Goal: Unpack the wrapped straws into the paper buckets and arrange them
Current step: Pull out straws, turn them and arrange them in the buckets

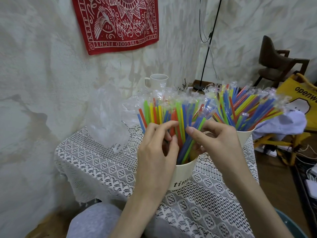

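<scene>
At the centre of the frame, the left hand (157,143) and right hand (217,140) both reach into the near paper bucket (182,172), fingers curled around and pinching the wrapped straws (178,115) standing in it. A second bucket (244,137), right of centre, holds more straws (247,107) fanned out. An empty clear plastic bag (108,117) lies left of centre on the lace tablecloth (106,165)

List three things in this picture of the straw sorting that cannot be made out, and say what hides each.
1. Head view: the near paper bucket shows only "tim"; the right hand's forearm covers the rest.
2. Head view: the far paper bucket base is behind that hand.
3. Head view: the yellow bag's print is cut off by the right edge.
</scene>
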